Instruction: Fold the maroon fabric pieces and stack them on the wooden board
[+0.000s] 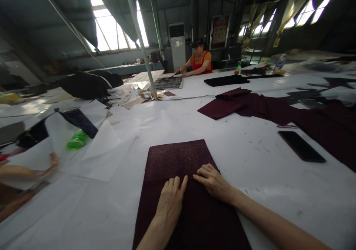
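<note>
A long panel of dark maroon fabric [178, 155] lies on the white table before me, with a crosswise edge or fold near its middle. Its far section looks speckled and slightly shinier than the near one. My left hand [171, 198] rests on the fabric, fingers stretched forward and the index touching the line. From the right, my right hand [213, 181] bears on the same line, its fingers bent and closed at the cloth. The two index fingertips are close together but apart. My right hand's grip on the cloth is partly hidden under the fingers.
More maroon fabric [267, 107] spreads at the right, beside a black phone [302, 146]. White sheets [102, 142] and a green roll [77, 140] lie left. Another person's arm [25, 170] enters at the left edge. A co-worker [201, 61] works across the table, beyond a metal pole [141, 38].
</note>
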`<state>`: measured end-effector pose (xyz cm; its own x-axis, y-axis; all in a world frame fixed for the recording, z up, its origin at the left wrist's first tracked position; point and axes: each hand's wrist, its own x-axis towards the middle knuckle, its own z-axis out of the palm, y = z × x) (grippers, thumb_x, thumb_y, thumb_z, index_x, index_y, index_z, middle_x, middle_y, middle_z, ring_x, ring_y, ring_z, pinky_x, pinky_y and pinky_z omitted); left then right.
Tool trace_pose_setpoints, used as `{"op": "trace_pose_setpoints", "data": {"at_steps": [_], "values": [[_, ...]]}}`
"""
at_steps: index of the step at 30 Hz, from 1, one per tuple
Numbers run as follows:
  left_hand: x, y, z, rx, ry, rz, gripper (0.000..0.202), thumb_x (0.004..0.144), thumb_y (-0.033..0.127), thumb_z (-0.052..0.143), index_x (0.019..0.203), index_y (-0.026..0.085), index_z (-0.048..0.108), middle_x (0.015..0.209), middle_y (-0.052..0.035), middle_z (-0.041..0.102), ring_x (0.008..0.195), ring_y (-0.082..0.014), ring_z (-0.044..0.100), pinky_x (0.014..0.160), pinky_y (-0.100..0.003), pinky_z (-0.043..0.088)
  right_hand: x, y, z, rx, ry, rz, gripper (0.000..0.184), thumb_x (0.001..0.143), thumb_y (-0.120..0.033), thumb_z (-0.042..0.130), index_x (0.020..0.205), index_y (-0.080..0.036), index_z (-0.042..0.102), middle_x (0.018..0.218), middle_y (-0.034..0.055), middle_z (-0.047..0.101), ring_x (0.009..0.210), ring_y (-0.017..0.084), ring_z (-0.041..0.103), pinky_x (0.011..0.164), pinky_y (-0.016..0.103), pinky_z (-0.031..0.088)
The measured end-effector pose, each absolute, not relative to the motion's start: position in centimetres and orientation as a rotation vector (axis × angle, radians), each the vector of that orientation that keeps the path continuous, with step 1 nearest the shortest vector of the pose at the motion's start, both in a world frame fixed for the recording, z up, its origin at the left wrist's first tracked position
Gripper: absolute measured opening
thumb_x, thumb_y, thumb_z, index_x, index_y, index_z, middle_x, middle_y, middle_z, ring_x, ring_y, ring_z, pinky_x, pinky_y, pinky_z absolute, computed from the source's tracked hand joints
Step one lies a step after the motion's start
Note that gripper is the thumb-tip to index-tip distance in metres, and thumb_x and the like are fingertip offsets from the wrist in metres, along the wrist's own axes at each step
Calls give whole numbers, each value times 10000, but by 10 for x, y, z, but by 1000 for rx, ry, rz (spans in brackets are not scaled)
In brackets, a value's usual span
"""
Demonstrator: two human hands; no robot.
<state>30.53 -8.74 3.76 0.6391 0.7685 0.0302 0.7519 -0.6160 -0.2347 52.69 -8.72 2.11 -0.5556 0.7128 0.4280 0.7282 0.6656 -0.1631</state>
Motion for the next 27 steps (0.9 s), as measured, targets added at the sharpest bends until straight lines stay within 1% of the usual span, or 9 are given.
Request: {"op": "trace_pose_setpoints", "data": {"at_steps": [5, 7, 11, 14, 16, 17, 21, 23, 27], "values": [[316, -87, 39, -2675, -1156, 56, 541, 801, 2, 444, 1327, 124, 476, 1101, -94, 574, 951, -203, 532, 857, -341, 465, 537, -90, 20, -1120, -2419, -47, 285, 945, -122, 406, 1134, -179, 611, 924, 66, 595, 863, 172, 485, 814, 347, 375], [320, -87, 39, -2677, -1150, 70, 558, 801, 3, 447, 1345, 125, 456, 1061, -87, 584, 912, -198, 536, 823, -333, 472, 542, -90, 19, -1119, -2422, -52, 288, 940, -116, 407, 1137, -180, 607, 931, 66, 596, 874, 172, 486, 818, 347, 375], [330, -87, 38, -2675, -1151, 131, 618, 809, 34, 456, 1402, 192, 386, 962, -72, 580, 827, -204, 534, 743, -355, 472, 552, -91, 15, -1117, -2420, -55, 281, 934, -118, 414, 1136, -181, 600, 936, 62, 596, 892, 171, 486, 828, 348, 370], [335, -88, 34, -2672, -1124, 98, 581, 803, 26, 451, 1370, 150, 432, 1031, -102, 572, 895, -220, 528, 784, -366, 462, 558, -92, 13, -1111, -2425, -46, 284, 941, -120, 397, 1141, -175, 590, 935, 62, 593, 890, 174, 478, 826, 349, 365], [338, -89, 31, -2665, -1090, 57, 556, 790, 11, 448, 1337, 113, 466, 1094, -120, 556, 940, -219, 512, 809, -353, 453, 561, -92, 13, -1113, -2432, -48, 277, 945, -129, 394, 1138, -170, 588, 931, 63, 591, 887, 178, 472, 821, 349, 363], [339, -90, 30, -2661, -1079, 48, 554, 786, 10, 448, 1331, 108, 470, 1088, -118, 554, 933, -214, 507, 802, -344, 451, 563, -93, 13, -1115, -2434, -54, 273, 945, -133, 396, 1135, -169, 588, 929, 63, 590, 884, 181, 470, 819, 349, 362], [349, -92, 29, -2633, -1077, 64, 635, 793, 42, 466, 1405, 191, 383, 918, -66, 543, 799, -189, 494, 713, -326, 449, 570, -94, 14, -1118, -2448, -87, 265, 936, -123, 409, 1125, -167, 590, 910, 60, 587, 869, 179, 466, 810, 341, 360], [355, -93, 30, -2616, -1074, 87, 639, 802, 56, 474, 1412, 218, 377, 890, -60, 529, 776, -189, 495, 689, -325, 452, 573, -95, 15, -1119, -2457, -96, 258, 933, -121, 416, 1116, -167, 593, 892, 58, 583, 870, 177, 469, 806, 334, 360], [364, -94, 31, -2566, -1079, 154, 615, 817, 69, 479, 1406, 222, 395, 892, -68, 535, 772, -191, 517, 692, -336, 468, 578, -98, 17, -1151, -2470, -99, 236, 943, -141, 413, 1083, -172, 600, 879, 52, 576, 860, 179, 462, 811, 333, 356]]}}
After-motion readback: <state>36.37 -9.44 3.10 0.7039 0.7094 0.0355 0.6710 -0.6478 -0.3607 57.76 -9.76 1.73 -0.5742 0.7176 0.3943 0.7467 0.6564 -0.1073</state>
